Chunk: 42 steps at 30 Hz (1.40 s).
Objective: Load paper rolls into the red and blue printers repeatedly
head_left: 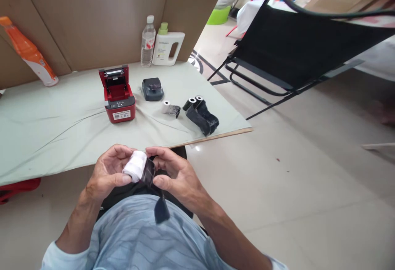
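Observation:
My left hand [108,171] and my right hand [174,171] are both closed round a white paper roll [135,165] held in front of my chest. A dark plastic wrapper [150,173] is partly peeled off the roll, and a strip of it [161,210] hangs down over my shirt. On the table beyond, a red receipt printer [117,97] stands with its lid open. Right of it lie a dark grey small device [152,89], a white roll half in dark wrap [170,108] and two rolls in black wrap [201,115].
The low table has a pale green cloth [55,122] and ends at a wooden edge on the right. A water bottle [148,41] and a white jug [167,48] stand at the back by the wall. An orange bottle [31,56] leans left. A black folding chair [296,52] stands right.

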{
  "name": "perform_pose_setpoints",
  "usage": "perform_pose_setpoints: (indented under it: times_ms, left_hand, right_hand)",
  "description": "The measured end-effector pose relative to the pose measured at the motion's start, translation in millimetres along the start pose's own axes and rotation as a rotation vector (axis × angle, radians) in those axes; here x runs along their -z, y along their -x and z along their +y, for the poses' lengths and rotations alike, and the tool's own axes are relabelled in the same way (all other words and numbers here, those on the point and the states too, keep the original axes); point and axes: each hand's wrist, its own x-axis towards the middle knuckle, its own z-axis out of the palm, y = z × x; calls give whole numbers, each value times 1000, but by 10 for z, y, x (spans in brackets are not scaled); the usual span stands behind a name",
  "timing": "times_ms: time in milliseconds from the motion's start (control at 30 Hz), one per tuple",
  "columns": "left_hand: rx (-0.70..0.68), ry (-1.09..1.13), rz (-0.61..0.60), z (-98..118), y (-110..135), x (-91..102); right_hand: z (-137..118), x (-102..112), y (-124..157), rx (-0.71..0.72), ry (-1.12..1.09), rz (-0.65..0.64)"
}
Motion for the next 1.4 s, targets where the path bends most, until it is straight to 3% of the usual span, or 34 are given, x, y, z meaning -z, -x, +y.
perform_pose_setpoints:
  times_ms: [133,300,467,867,1033,1233,1300,1400]
  left_hand:
    - [-86,6,-68,18,16,24]
    - [-212,-4,-141,56,16,31]
    - [-194,15,-189,21,34,30]
    - [-230,-70,-200,-2,61,18]
    - [-143,-104,-222,50,131,-41]
    - [-75,-156,-135,126,179,-72]
    - [-113,-203,-126,152,186,-105]
    - [-280,-305,-56,181,198,-187]
  right_hand:
    - [-48,-63,26,2,7,80]
    - [-145,-94,69,-14,-26,-56]
    - [-206,-105,133,28,0,-106]
    - [-275,-120,149,312,200,-88]
    - [-288,-103,144,389,319,-76]
    - [-329,-80,148,563,518,-62]
    - [-362,-75,163,607,611,-62]
    - [-429,-82,215,729,781,-29]
